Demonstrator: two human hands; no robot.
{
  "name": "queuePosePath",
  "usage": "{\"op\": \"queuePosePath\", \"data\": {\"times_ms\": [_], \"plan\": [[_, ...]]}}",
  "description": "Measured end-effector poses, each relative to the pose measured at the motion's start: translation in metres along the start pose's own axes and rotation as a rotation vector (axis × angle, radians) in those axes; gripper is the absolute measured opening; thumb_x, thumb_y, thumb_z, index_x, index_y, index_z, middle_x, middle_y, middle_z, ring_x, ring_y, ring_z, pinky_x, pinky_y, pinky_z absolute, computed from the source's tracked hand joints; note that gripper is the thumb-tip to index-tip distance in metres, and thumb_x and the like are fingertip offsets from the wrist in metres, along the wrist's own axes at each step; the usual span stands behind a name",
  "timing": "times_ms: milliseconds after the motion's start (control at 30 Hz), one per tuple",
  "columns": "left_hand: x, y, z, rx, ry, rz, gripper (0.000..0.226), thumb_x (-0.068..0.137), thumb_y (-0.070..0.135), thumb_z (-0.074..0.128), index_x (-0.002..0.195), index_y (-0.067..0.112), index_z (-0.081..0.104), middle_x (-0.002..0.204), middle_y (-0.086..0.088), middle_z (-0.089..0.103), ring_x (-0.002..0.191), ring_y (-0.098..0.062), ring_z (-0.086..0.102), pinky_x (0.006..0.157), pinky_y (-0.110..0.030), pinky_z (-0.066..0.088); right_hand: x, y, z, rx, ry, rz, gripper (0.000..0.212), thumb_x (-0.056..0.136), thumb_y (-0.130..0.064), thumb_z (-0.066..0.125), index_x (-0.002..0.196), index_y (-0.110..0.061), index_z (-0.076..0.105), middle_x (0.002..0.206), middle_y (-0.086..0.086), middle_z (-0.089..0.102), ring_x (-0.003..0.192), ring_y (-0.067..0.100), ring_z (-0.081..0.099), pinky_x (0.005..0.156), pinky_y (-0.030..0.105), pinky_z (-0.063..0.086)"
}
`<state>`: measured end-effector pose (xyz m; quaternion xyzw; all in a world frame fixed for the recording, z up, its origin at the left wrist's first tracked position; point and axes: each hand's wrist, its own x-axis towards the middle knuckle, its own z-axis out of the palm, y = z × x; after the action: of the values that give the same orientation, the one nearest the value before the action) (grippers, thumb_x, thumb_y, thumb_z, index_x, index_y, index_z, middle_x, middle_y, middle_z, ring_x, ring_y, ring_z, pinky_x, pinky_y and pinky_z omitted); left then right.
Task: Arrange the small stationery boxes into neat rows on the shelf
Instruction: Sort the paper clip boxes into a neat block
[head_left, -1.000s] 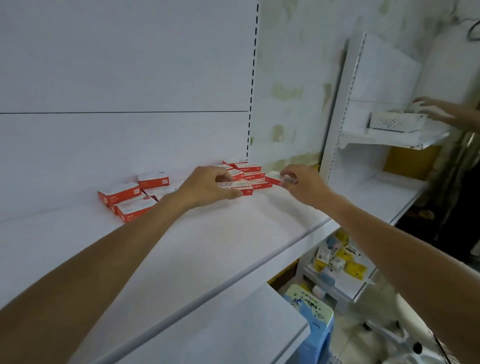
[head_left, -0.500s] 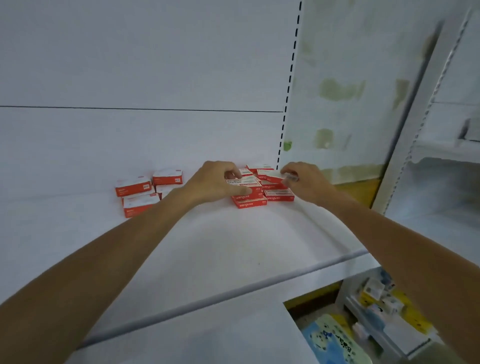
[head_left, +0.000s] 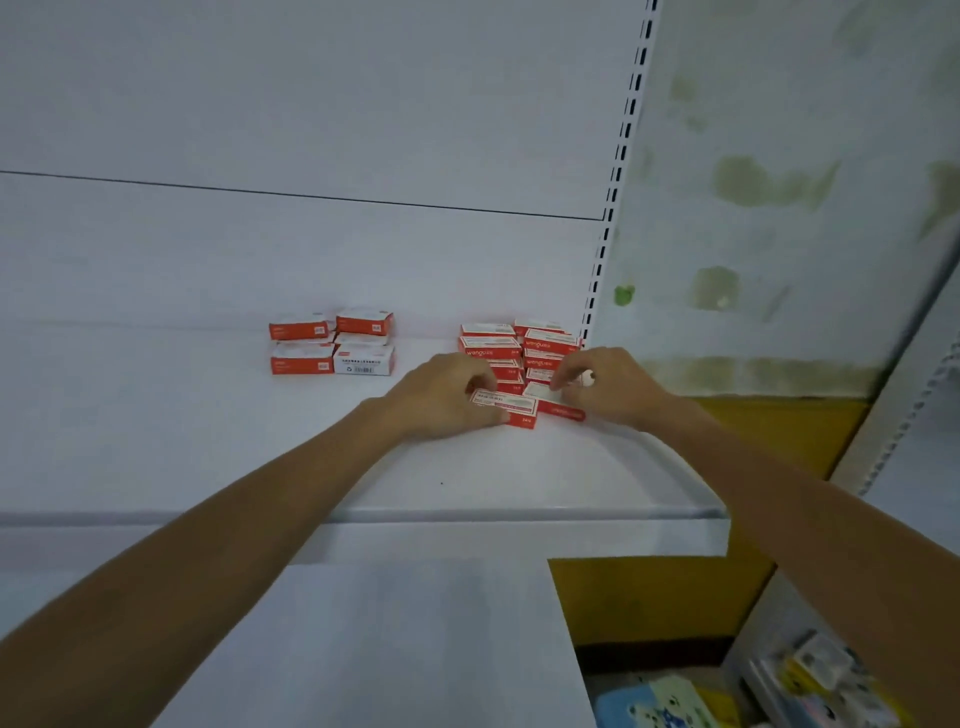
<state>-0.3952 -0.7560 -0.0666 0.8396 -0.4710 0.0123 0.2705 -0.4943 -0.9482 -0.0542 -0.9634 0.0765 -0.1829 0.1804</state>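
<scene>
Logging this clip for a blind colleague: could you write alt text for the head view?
Both hands, left hand and right hand, press on red-and-white stationery boxes at the front of a cluster in the white shelf's right rear corner. A smaller group of boxes sits apart, further left.

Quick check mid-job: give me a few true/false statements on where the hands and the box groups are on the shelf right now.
1. Both hands touch boxes in the right group. True: left hand rests on the front-left box, right hand on the front-right box.
2. The left group is being handled. False: no hand touches it.
3. The right group sits by the slotted upright. True.
4. The boxes are blue. False: red and white.
5. The shelf front holds boxes. False: all boxes sit toward the back.
</scene>
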Motion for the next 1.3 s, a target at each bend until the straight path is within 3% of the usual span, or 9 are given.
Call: {"op": "queuePosePath", "data": {"times_ms": [267, 433, 567, 667, 800, 967, 1067, 1200, 1300], "plan": [[-0.032, -0.040, -0.024, -0.069, 0.129, -0.099, 0.017, 0.082, 0.034, 0.063, 0.095, 0.025, 0.060, 0.100, 0.008, 0.061, 0.089, -0.007, 0.056, 0.068, -0.015, 0.038, 0.022, -0.028, 0.026, -0.104, 0.226, -0.116, 0.019, 0.084, -0.006, 0.051, 0.093, -0.008, 0.068, 0.105, 0.008, 0.064, 0.100, 0.021, 0.052, 0.084, 0.027, 0.038], [-0.055, -0.091, -0.058, -0.068, 0.283, -0.191, 0.010, 0.082, 0.021, 0.063, 0.092, 0.021, 0.064, 0.093, 0.007, 0.061, 0.083, -0.005, 0.056, 0.066, -0.004, 0.037, 0.049, -0.075, 0.051, -0.026, 0.254, -0.241, 0.019, 0.085, -0.006, 0.051, 0.099, -0.007, 0.064, 0.110, 0.009, 0.060, 0.105, 0.022, 0.051, 0.086, 0.024, 0.034], [-0.065, -0.138, -0.083, -0.013, 0.379, -0.280, 0.015, 0.083, 0.020, 0.061, 0.098, 0.017, 0.062, 0.103, -0.001, 0.059, 0.094, -0.014, 0.056, 0.078, -0.022, 0.038, 0.075, -0.108, 0.076, 0.052, 0.207, -0.254, 0.023, 0.086, -0.011, 0.051, 0.108, -0.009, 0.060, 0.114, 0.008, 0.056, 0.107, 0.020, 0.051, 0.084, 0.018, 0.030], [-0.068, -0.172, -0.100, 0.041, 0.331, -0.320, 0.027, 0.086, 0.029, 0.057, 0.111, 0.017, 0.055, 0.115, -0.005, 0.055, 0.099, -0.015, 0.053, 0.081, -0.026, 0.038, 0.102, -0.129, 0.092, 0.085, 0.137, -0.180, 0.029, 0.089, -0.020, 0.051, 0.117, -0.012, 0.053, 0.124, 0.009, 0.050, 0.112, 0.022, 0.049, 0.090, 0.026, 0.036], [-0.057, -0.205, -0.116, 0.053, 0.195, -0.345, 0.048, 0.085, 0.042, 0.056, 0.125, 0.020, 0.044, 0.126, -0.006, 0.048, 0.106, -0.016, 0.049, 0.087, -0.027, 0.037, 0.134, -0.141, 0.112, 0.088, 0.062, -0.031, 0.033, 0.089, -0.025, 0.052, 0.119, -0.013, 0.051, 0.126, 0.012, 0.047, 0.109, 0.023, 0.050, 0.080, 0.024, 0.034], [-0.028, -0.224, -0.124, -0.177, 0.190, -0.362, 0.059, 0.078, 0.051, 0.060, 0.127, 0.025, 0.042, 0.127, 0.000, 0.050, 0.101, -0.011, 0.047, 0.082, -0.024, 0.035, 0.171, -0.142, 0.127, 0.151, 0.006, 0.131, 0.035, 0.087, -0.031, 0.052, 0.120, -0.017, 0.050, 0.125, 0.011, 0.047, 0.096, 0.019, 0.048, 0.077, 0.026, 0.035], [-0.006, -0.229, -0.120, -0.278, 0.176, -0.387, 0.060, 0.081, 0.053, 0.056, 0.131, 0.026, 0.039, 0.132, 0.000, 0.047, 0.103, -0.010, 0.044, 0.084, -0.025, 0.034, 0.186, -0.149, 0.138, 0.237, 0.002, 0.173, 0.035, 0.089, -0.035, 0.049, 0.121, -0.022, 0.053, 0.128, 0.004, 0.054, 0.106, 0.017, 0.050, 0.082, 0.021, 0.033], [0.011, -0.229, -0.104, -0.336, 0.102, -0.302, 0.053, 0.083, 0.045, 0.058, 0.130, 0.025, 0.041, 0.128, 0.000, 0.050, 0.098, -0.008, 0.050, 0.072, -0.015, 0.040, 0.191, -0.154, 0.151, 0.212, 0.050, 0.157, 0.030, 0.089, -0.036, 0.049, 0.115, -0.024, 0.058, 0.118, 0.001, 0.059, 0.084, 0.008, 0.047, 0.058, 0.009, 0.029], [0.012, -0.234, -0.100, -0.277, 0.066, -0.235, 0.050, 0.081, 0.038, 0.062, 0.125, 0.023, 0.043, 0.122, -0.003, 0.053, 0.099, -0.013, 0.057, 0.077, -0.022, 0.049, 0.191, -0.152, 0.152, 0.218, 0.059, 0.139, 0.025, 0.089, -0.036, 0.049, 0.109, -0.026, 0.059, 0.108, -0.001, 0.060, 0.078, 0.004, 0.048, 0.059, 0.006, 0.027]]}}
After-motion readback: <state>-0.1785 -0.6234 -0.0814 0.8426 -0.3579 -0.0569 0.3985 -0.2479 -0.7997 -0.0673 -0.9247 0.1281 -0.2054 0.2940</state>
